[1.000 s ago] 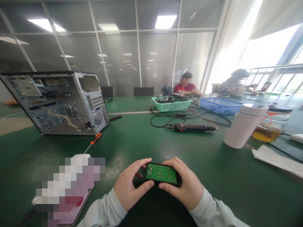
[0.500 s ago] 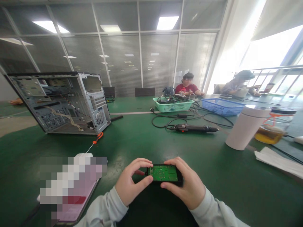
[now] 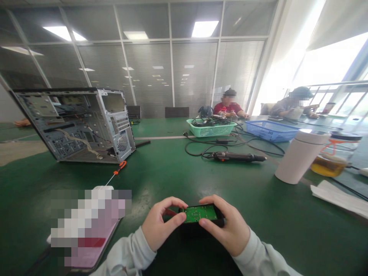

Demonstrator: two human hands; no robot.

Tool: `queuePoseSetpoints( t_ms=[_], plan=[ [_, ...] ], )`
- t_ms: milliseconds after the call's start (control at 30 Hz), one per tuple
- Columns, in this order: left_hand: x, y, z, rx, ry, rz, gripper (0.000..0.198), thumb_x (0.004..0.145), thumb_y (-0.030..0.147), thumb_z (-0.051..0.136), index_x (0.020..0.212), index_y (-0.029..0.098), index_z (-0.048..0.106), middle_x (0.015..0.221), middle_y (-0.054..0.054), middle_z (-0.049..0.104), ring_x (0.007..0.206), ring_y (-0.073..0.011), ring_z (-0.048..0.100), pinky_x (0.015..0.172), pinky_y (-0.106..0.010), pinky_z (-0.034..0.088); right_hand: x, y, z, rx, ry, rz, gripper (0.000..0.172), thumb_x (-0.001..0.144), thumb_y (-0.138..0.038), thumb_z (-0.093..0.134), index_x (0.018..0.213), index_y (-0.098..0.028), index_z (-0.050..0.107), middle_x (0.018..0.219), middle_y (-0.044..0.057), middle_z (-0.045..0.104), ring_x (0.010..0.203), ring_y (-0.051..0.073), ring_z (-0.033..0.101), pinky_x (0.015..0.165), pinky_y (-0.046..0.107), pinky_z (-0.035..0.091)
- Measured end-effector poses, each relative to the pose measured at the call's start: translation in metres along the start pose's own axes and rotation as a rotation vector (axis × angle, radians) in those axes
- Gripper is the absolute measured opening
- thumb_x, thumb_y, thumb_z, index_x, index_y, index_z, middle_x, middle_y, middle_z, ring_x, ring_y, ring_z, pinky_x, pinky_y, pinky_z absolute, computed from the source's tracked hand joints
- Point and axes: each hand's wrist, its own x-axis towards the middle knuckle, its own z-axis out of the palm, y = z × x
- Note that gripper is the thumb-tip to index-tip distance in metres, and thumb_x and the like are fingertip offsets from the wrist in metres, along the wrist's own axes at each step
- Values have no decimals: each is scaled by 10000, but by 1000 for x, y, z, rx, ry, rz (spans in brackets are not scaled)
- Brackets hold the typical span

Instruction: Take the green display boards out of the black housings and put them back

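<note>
A green circuit board [image 3: 200, 213] sits in a small black housing [image 3: 190, 230] low in the middle of the head view, its face up. My left hand [image 3: 161, 222] grips the housing's left end, thumb at the board's near left corner and fingers along the far edge. At the other end, my right hand [image 3: 231, 226] is closed round the housing, with its thumb over the near edge of the board and its fingers on the far side. The underside of the housing is hidden.
An open computer case [image 3: 86, 126] stands at the left, with an orange-handled screwdriver [image 3: 119, 167] and a phone [image 3: 94, 245] nearer. Beyond my hands lie an electric screwdriver [image 3: 238, 156], cables, a green basket [image 3: 211, 130] and a blue basket [image 3: 270, 132]. A white tumbler [image 3: 299, 157] stands right.
The housing has tilted, so more of its dark near side shows and the board looks flatter. My right thumb has shifted onto the board's near edge. Both hands keep their hold.
</note>
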Motion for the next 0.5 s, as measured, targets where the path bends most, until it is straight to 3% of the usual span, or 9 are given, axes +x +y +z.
queuePoseSetpoints(
  t_ms=[500],
  plan=[
    [-1,4,0,-33,45,-40,278,755,394,544,839,138,610,814,-62,627,756,-177,585,666,-274,468,-2,-5,2,-42,-62,78,263,752,-360,561,932,-171,527,812,25,567,701,162,530,614,248,420]
  ],
)
